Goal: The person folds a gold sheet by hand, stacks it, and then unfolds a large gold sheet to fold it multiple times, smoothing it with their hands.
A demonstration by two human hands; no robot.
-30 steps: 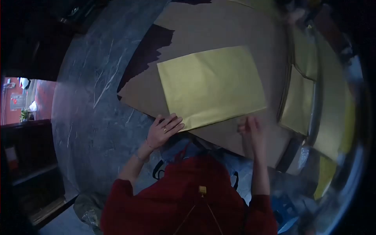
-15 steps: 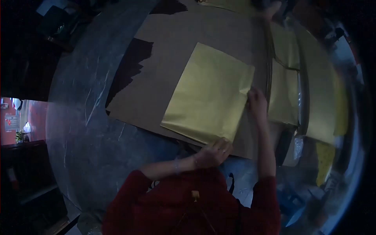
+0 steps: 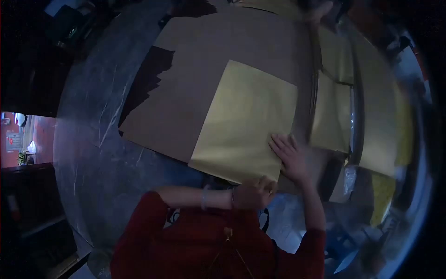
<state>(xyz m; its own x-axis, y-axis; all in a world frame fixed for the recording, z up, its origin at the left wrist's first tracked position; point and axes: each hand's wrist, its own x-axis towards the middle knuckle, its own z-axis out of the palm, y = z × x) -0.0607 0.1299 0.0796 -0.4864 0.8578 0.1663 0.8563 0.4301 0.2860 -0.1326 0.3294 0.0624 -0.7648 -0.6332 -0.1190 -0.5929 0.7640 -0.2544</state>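
A gold sheet of paper (image 3: 246, 121) lies on a large brown cardboard sheet (image 3: 190, 88) on the table. My right hand (image 3: 288, 156) rests flat with spread fingers on the sheet's near right corner. My left hand (image 3: 254, 191) reaches across my body to the sheet's near edge, fingers curled at that edge; a bracelet shows on its wrist. My red sleeves fill the bottom of the view.
A dark marbled tabletop (image 3: 93, 139) surrounds the cardboard on the left. More gold sheets (image 3: 332, 116) lie stacked to the right, with further yellow paper (image 3: 385, 190) beyond. Dark shelving stands at the far left.
The gold sheet has been turned from landscape to upright. My right hand slid from its far right edge down to the near right corner; my left hand stayed at the near edge.
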